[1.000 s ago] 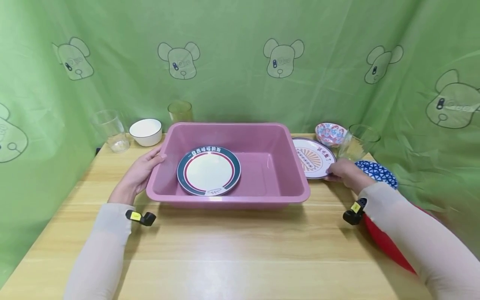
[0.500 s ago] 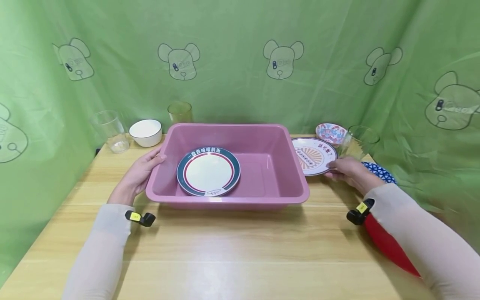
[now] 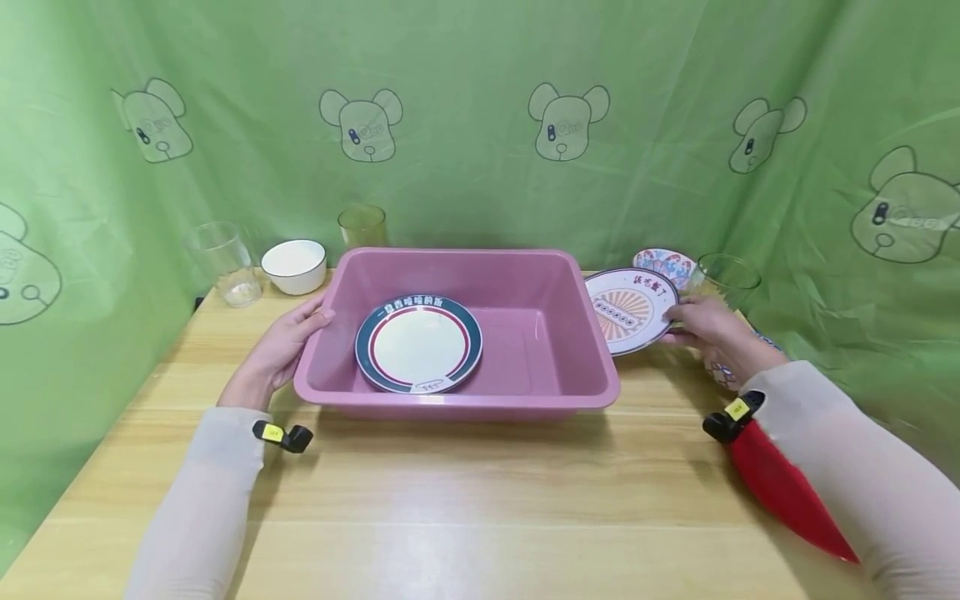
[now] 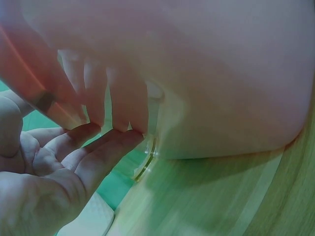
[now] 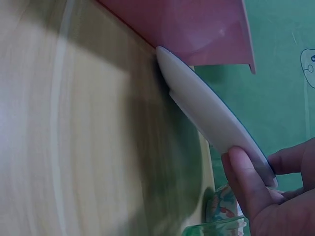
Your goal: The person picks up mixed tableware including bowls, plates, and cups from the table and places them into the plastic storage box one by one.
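In right hand point(image 3: 712, 327) — 1 plate point(image 3: 628, 310) (tilted), beside tub point(image 3: 457, 275)

The left sleeve point(image 3: 198, 500) and the right sleeve point(image 3: 847, 479) are long, pale, creamy grey cloth. Each one has a little black camera point(image 3: 298, 439) near its end, with a bright yellow sticker point(image 3: 272, 433) marked with dark writing too small to read. The left hand point(image 3: 283, 343) and right hand point(image 3: 707, 325) are bare.

And there's the wooden table point(image 3: 450, 492), pink basin point(image 3: 457, 401) standing against the fingers point(image 3: 320, 319) of the left hand point(image 3: 276, 348); beyond them, white bowl point(image 3: 294, 271) and clear glass point(image 3: 240, 288); past the fingertips point(image 3: 675, 313) of the right hand point(image 3: 712, 328), a patterned bowl point(image 3: 663, 263)!
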{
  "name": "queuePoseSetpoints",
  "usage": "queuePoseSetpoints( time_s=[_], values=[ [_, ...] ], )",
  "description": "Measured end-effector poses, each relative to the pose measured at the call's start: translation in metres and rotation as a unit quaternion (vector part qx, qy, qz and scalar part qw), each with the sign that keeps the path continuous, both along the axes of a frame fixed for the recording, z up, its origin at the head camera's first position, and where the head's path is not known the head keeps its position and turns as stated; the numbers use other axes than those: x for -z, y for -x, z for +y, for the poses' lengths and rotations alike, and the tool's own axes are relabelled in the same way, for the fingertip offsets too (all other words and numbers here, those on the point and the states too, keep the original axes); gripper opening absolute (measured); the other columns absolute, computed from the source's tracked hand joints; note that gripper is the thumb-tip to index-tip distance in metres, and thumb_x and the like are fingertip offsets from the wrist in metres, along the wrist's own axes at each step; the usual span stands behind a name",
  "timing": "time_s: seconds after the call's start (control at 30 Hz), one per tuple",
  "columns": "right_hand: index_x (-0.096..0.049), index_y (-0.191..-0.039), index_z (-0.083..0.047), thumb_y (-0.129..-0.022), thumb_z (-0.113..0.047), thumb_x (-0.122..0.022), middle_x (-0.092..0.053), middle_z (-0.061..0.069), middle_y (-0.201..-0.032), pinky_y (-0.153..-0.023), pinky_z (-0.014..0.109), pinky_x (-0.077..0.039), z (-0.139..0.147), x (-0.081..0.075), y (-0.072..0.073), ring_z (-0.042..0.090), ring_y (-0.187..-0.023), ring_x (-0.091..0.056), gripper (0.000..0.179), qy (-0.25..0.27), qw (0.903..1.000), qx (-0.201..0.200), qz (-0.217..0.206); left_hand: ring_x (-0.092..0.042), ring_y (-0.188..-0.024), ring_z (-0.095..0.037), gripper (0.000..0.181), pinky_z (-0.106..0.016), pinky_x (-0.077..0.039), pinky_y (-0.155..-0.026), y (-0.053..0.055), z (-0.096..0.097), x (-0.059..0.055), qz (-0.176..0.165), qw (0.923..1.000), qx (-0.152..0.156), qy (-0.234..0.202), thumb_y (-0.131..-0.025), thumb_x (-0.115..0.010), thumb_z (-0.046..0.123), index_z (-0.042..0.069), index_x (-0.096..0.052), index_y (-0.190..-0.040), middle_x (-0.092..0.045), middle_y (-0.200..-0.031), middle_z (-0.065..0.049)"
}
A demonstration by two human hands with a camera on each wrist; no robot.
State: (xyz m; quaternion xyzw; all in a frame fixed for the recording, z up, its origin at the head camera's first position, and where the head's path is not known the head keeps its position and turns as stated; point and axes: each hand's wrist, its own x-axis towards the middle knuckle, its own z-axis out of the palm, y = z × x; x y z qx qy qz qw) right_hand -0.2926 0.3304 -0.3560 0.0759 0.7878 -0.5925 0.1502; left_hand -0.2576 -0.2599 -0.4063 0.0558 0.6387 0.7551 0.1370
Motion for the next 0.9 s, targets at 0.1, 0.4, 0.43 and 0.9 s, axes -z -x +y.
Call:
queuePoseSetpoints(
  time_s=[0.1,0.4,0.43,0.9],
  values=[
    [-0.023,-0.139,0.02,-0.099,-0.001,-0.04,-0.051,0.012,-0.1,-0.083,0.024,-0.056,0.002,-0.004,0.0,0.011,-0.075,-0.065,0.048,-0.002,0.9999,-0.005,0.011,-0.033,-0.137,-0.042,0.059,-0.047,-0.04,-0.105,0.001,0.0,0.0,0.0,1.0,-0.002,0.0,-0.105,-0.046,0.022,0.02,-0.018,-0.158,-0.026,-0.155,-0.024],
    [-0.017,-0.144,0.02,-0.102,-0.005,-0.037,-0.051,0.015,-0.104,-0.084,0.024,-0.056,0.008,-0.015,0.002,0.01,-0.078,-0.064,0.052,-0.025,0.9993,-0.017,0.021,-0.036,-0.136,-0.04,0.06,-0.044,-0.043,-0.103,0.0,0.001,0.0,-0.002,0.9999,-0.008,0.006,-0.105,-0.047,0.023,0.021,-0.018,-0.158,-0.026,-0.155,-0.024],
    [-0.015,-0.145,0.019,-0.103,-0.005,-0.037,-0.05,0.015,-0.105,-0.084,0.024,-0.056,0.008,-0.017,0.002,0.01,-0.078,-0.064,0.054,-0.03,0.9992,-0.018,0.021,-0.036,-0.136,-0.039,0.06,-0.043,-0.044,-0.103,0.0,0.001,0.0,-0.002,0.9999,-0.009,0.008,-0.105,-0.047,0.024,0.021,-0.018,-0.158,-0.027,-0.155,-0.023],
    [-0.005,-0.149,0.015,-0.103,-0.01,-0.039,-0.053,0.008,-0.099,-0.08,0.024,-0.058,0.019,-0.043,-0.003,0.007,-0.075,-0.062,0.062,-0.073,0.996,-0.006,0.051,-0.046,-0.131,-0.031,0.059,-0.041,-0.044,-0.103,-0.001,0.003,-0.003,0.003,1.0,0.004,0.004,-0.105,-0.047,0.016,0.015,-0.02,-0.157,-0.028,-0.153,-0.026]
  ],
)
